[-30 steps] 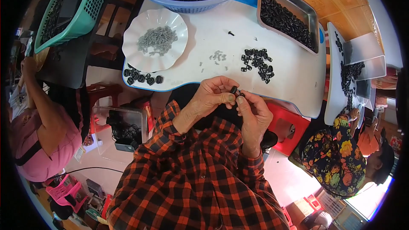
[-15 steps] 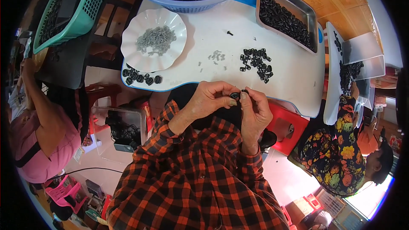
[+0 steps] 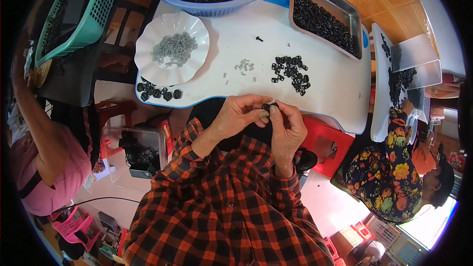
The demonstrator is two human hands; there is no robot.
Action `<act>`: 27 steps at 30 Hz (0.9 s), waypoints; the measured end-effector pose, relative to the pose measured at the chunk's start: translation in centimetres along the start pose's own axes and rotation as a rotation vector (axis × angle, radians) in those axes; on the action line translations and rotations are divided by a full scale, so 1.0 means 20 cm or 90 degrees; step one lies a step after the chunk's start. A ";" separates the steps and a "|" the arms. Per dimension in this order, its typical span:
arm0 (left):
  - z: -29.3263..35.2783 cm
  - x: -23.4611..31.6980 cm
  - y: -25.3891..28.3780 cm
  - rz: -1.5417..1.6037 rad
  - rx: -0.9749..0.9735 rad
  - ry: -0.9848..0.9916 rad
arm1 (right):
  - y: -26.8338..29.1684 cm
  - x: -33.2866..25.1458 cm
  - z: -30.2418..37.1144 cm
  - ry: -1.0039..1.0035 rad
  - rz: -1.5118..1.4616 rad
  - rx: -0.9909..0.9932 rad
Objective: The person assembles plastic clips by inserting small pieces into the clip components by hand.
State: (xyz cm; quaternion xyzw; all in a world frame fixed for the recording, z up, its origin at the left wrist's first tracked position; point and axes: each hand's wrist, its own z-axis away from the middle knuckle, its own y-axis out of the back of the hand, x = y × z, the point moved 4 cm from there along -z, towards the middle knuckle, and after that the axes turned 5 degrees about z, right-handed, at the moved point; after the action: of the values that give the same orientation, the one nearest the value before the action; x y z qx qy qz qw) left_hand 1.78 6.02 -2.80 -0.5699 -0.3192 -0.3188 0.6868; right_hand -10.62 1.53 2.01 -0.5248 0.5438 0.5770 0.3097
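My left hand (image 3: 240, 116) pinches a small black plastic part (image 3: 266, 107) between thumb and fingers at the table's front edge. Right beside it, my right hand (image 3: 286, 127) has thumb and forefinger closed on another small black part (image 3: 274, 104), and the two parts touch or nearly touch. Fingertips cover most of both, so their exact shape is hidden. Beyond my hands lie a cluster of loose black parts (image 3: 294, 74) and a small scatter of clear-grey pieces (image 3: 244, 65) on the white table (image 3: 226, 37). A single dark screw-like piece (image 3: 259, 38) lies farther back.
A scalloped white plate (image 3: 146, 64) holds many grey pieces; finished-looking black parts (image 3: 156, 92) sit below it. Behind stand a blue basket (image 3: 212, 9) and a metal tray (image 3: 322, 38) of black parts. People work at left (image 3: 47, 162) and right (image 3: 379, 167).
My hands have drawn closer together, and the black part in my left hand has turned and is more covered by fingers. The whole view has shifted slightly.
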 end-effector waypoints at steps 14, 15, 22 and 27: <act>0.00 -0.03 -0.04 0.074 0.090 -0.039 | -0.01 0.00 0.00 -0.003 -0.002 0.050; 0.00 -0.04 -0.04 0.074 0.089 -0.039 | -0.02 -0.01 0.00 -0.018 -0.029 0.048; 0.00 -0.03 -0.01 0.089 0.065 -0.058 | -0.02 -0.03 0.00 -0.081 -0.093 0.002; 0.00 -0.01 0.02 0.125 0.048 -0.054 | 0.02 -0.01 0.00 -0.154 -0.096 0.008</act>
State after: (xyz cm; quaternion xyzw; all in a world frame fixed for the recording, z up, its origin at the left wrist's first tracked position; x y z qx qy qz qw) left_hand 1.96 6.13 -3.10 -0.5855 -0.3022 -0.2132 0.7214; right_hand -11.00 1.45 2.29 -0.4889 0.4655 0.6076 0.4185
